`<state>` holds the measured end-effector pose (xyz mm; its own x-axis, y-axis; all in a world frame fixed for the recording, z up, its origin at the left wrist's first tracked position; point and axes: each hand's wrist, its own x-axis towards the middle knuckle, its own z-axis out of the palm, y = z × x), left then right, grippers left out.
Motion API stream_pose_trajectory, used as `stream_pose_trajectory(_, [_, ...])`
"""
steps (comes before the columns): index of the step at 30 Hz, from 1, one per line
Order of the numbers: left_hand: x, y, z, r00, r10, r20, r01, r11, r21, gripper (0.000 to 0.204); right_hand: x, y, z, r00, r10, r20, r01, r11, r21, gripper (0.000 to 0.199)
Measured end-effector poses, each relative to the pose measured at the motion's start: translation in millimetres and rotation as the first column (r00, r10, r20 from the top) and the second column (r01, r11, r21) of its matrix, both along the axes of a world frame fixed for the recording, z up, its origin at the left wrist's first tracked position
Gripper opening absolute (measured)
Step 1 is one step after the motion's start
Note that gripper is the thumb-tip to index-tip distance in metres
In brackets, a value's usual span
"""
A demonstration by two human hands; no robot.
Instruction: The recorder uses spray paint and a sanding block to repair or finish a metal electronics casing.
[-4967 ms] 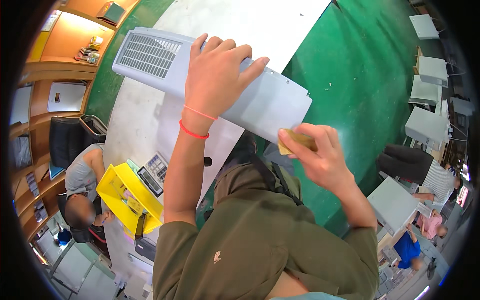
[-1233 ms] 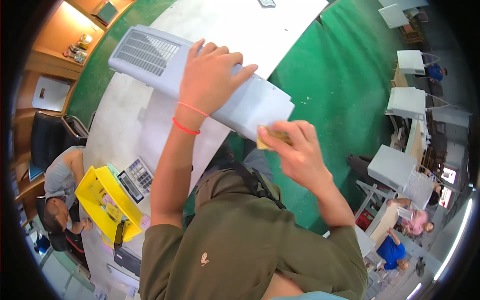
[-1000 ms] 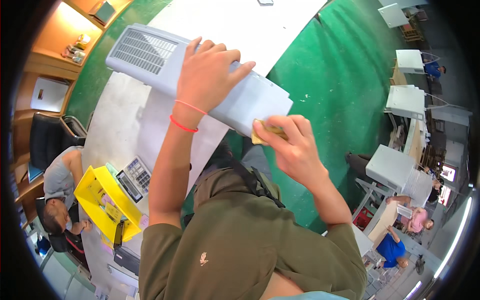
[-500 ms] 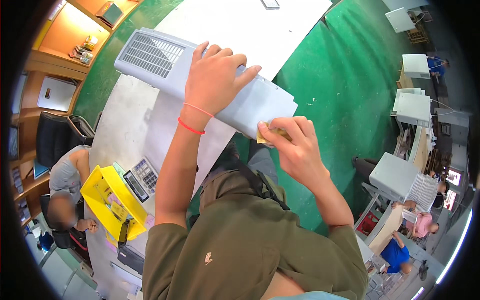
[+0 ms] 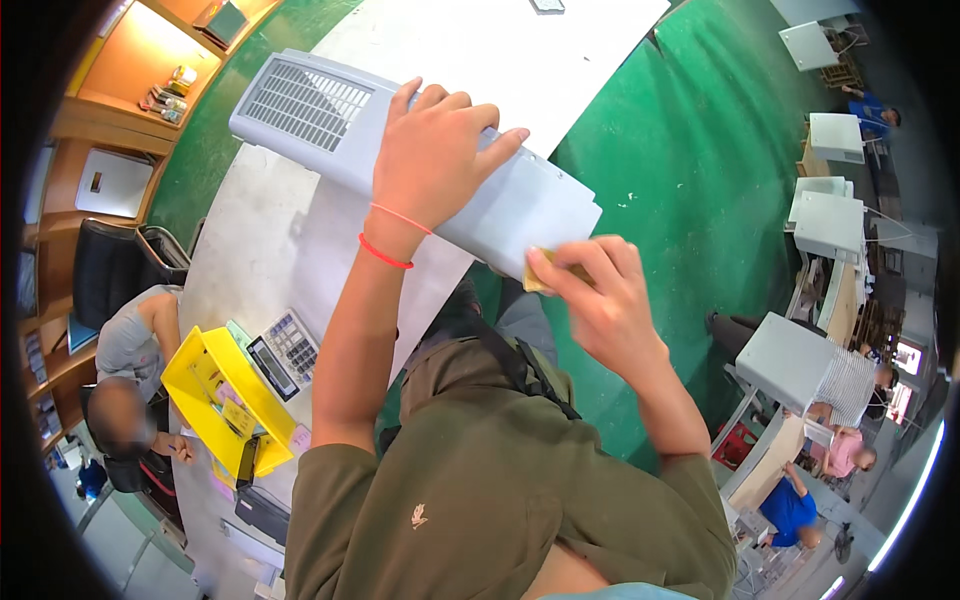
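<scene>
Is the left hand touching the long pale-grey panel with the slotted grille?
Touching: the head view shows the left hand across the panel, fingers over its far edge.

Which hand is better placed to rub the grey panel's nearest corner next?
Probably the right hand: it's already at that corner, pinching a yellow block. The left hand seems busy holding the grey panel near its middle.

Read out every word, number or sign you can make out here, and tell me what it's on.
No text is readable.
Calculator: key markings too small.
Slip in the yellow bin: too small.
Shirt: small pale emblem, no letters discernible.
Grey panel: no lettering visible.
</scene>
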<state>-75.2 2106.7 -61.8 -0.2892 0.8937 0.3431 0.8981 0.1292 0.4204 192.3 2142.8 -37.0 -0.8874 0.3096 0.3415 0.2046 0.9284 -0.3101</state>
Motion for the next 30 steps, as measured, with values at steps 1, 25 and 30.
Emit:
stream_pose_trajectory(1, [-1,0,2,1.000,0.000,0.002,0.000,1.000,-0.011,0.041,-6,-1,-1,1.000,0.003,-0.017,-0.004,1.000,-0.011,0.048])
stream_pose_trajectory(25, [-1,1,1,1.000,0.001,0.005,-0.001,1.000,0.004,0.041,-1,3,3,0.999,0.035,0.019,-0.035,0.999,-0.002,0.049])
stream_pose_trajectory(30, [-1,-1,1,1.000,-0.008,0.022,0.007,1.000,0.015,0.041,18,-1,5,0.999,0.024,0.037,-0.023,0.999,-0.029,0.051])
